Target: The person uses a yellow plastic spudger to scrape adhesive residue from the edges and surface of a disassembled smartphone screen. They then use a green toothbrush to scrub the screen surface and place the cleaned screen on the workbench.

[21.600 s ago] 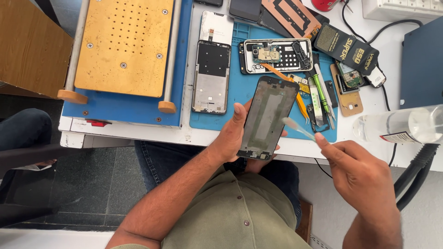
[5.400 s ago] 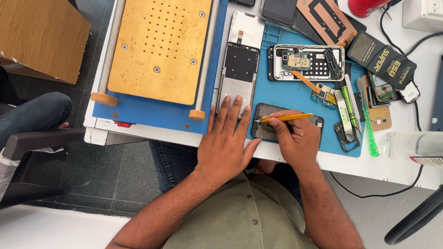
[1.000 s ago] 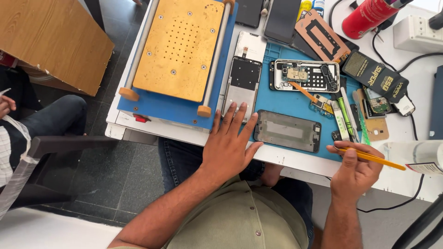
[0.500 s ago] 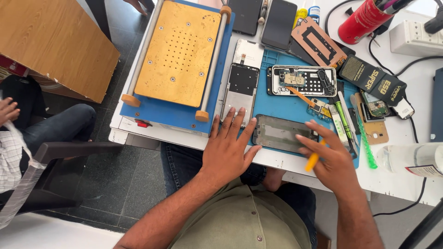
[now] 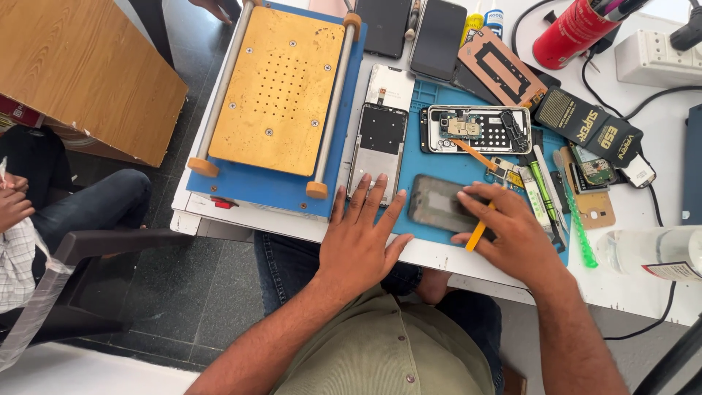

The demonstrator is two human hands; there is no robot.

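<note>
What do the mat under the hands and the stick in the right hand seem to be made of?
Blue mat: probably silicone or rubber, matte, with moulded compartments. Orange stick in the right hand: looks like smooth plastic, evenly coloured; could be painted wood.

- Phone repair workshop: blue work mat (image 5: 439,164) under the fingers, opened phone with bare circuit board (image 5: 479,129) just beyond them.
- Spare screens (image 5: 437,38), pry tools (image 5: 545,194), screen-separator plate (image 5: 281,91) farther out.
</note>
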